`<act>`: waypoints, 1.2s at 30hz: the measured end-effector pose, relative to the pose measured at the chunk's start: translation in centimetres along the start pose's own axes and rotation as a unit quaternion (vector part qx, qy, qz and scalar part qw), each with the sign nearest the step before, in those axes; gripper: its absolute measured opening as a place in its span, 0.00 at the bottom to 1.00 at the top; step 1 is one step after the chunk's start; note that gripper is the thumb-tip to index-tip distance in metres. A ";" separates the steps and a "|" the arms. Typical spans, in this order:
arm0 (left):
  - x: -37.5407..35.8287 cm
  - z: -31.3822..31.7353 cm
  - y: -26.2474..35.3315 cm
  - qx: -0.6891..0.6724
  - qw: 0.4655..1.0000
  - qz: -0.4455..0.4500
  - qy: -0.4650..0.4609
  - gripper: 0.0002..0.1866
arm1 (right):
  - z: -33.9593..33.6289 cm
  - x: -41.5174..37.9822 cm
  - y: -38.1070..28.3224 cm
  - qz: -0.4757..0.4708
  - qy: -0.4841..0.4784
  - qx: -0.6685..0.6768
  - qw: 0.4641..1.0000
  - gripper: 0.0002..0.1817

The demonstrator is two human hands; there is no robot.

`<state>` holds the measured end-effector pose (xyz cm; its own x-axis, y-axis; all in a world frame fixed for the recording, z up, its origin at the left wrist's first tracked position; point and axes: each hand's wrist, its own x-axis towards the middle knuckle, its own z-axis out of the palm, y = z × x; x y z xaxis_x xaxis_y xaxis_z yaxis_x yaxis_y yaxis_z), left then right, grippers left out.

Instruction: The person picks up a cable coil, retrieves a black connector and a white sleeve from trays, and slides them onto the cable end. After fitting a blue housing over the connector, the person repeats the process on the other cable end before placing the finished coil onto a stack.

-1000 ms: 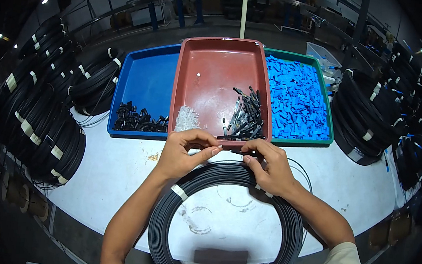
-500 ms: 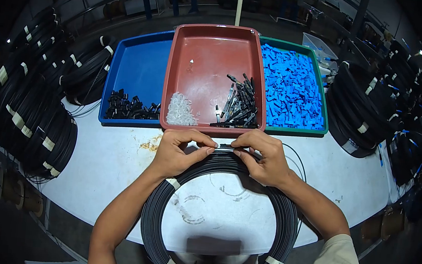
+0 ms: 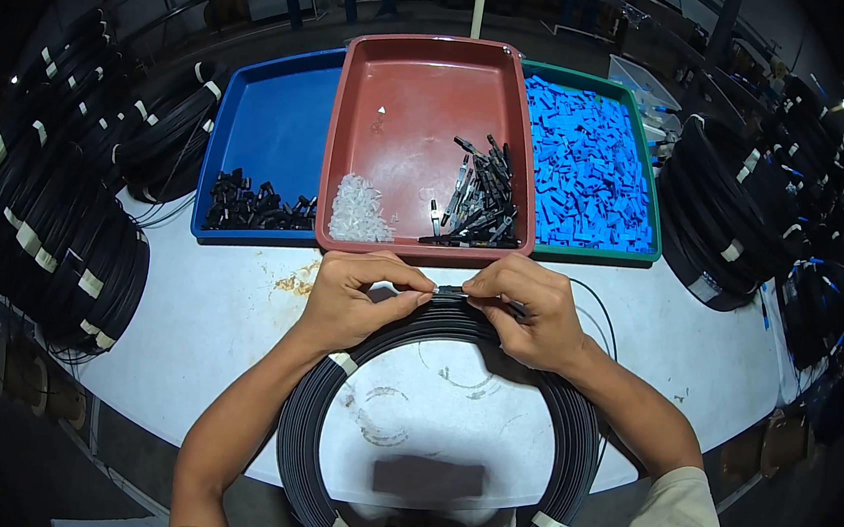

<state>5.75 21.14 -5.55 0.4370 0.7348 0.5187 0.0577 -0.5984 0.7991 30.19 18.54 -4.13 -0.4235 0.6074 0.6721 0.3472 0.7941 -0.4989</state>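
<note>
Between my two hands is a small black cable connector (image 3: 451,291), held just above the far side of a coil of black cable (image 3: 567,447). My left hand (image 3: 364,299) pinches its left end between thumb and forefinger. At the other end, my right hand (image 3: 530,313) closes thumb and fingers on the connector; something dark shows under its curled fingers, too hidden to name. A loose cable end loops out to the right of my right hand. Pale tape bands wrap the coil, which overhangs the near table edge.
Beyond my hands stand a blue tray (image 3: 273,130) with black parts, a red tray (image 3: 427,93) with clear sleeves (image 3: 359,210) and black connector pieces (image 3: 483,194), and a green tray (image 3: 658,229) of blue clips (image 3: 591,168). Cable coils are stacked left (image 3: 53,231) and right (image 3: 733,210) on the white table (image 3: 204,345).
Both hands stay nearly in place, still pinching the connector. The dark piece under my right fingers shows more now. The camera view has shifted slightly.
</note>
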 end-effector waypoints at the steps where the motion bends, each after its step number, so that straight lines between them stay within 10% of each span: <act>1: 0.0 0.0 0.1 0.000 1.000 -0.001 -0.001 0.10 | 0.0 -0.1 0.1 0.001 0.000 0.001 1.000 0.11; 36: 0.1 0.2 0.3 0.031 0.998 0.058 -0.022 0.17 | 0.3 -0.2 0.2 -0.054 -0.005 -0.052 0.997 0.10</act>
<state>5.98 21.02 -5.29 0.4836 0.6449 0.5919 0.0581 -0.6983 0.7134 30.07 18.59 -4.52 -0.4710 0.5195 0.7129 0.3846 0.8483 -0.3640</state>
